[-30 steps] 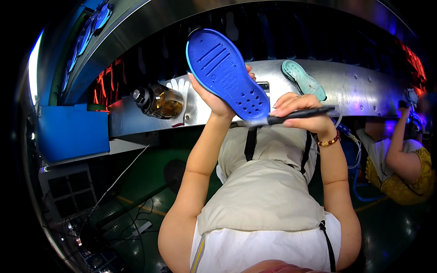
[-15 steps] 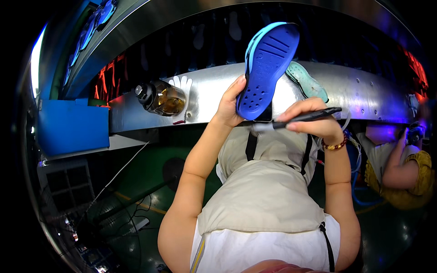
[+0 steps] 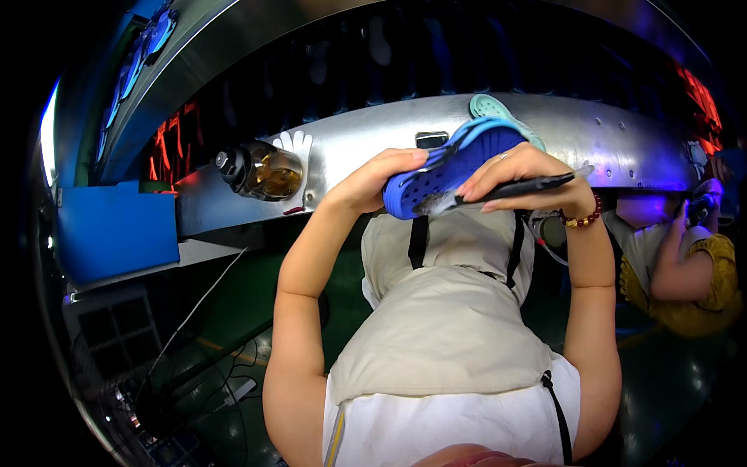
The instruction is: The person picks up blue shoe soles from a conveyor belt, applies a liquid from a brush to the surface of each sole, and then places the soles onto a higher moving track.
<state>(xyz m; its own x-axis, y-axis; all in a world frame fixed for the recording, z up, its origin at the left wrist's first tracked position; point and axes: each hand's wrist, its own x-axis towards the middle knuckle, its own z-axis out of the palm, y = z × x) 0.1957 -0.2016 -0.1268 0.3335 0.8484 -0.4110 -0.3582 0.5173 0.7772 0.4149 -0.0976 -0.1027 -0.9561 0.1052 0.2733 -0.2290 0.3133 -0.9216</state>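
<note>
A blue shoe sole (image 3: 465, 162) with a light-blue rim and small round holes is tilted in front of me, above the metal ledge. My left hand (image 3: 379, 177) grips its left edge, thumb on top. In my right hand (image 3: 535, 173) is a brush (image 3: 537, 185) with a black handle. Its pale bristles meet the holed end of the sole, slightly blurred. The right fingers partly cover the sole's right side. Behind it, a mint-green sole (image 3: 489, 107) lies on the ledge, partly hidden.
On the curved metal ledge (image 3: 354, 132) are a bottle of amber liquid (image 3: 272, 173), a white glove (image 3: 302, 145) and a small dark device (image 3: 431, 139). Beyond runs a dark recess holding soles. A blue box (image 3: 117, 233) stands left; another person (image 3: 677, 268) is at right.
The sole has come down and tipped flatter, away from its raised upright pose. My right hand has brought the brush onto it. The dark device behind now shows.
</note>
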